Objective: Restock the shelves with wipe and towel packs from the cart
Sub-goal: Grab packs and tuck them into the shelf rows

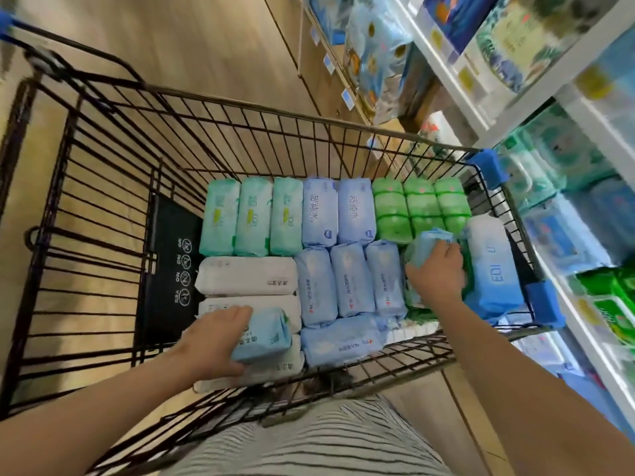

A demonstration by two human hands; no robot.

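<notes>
Arms outstretched — left hand (210, 345) and right hand (438, 277) each grip a pack (263, 336).

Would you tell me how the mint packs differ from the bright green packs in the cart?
The mint packs are pale and smooth, at the far row's left end; the bright green packs are vivid, each ribbed into three bulges, at its right end. Both come in threes, side by side.

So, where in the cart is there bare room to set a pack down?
The cart is bare on its left, between its wire wall and the black panel. Right of the panel it is crowded: mint packs, white packs and blue packs lie side by side up to the right wall. The left hand and right hand each grip a blue pack there.
</notes>
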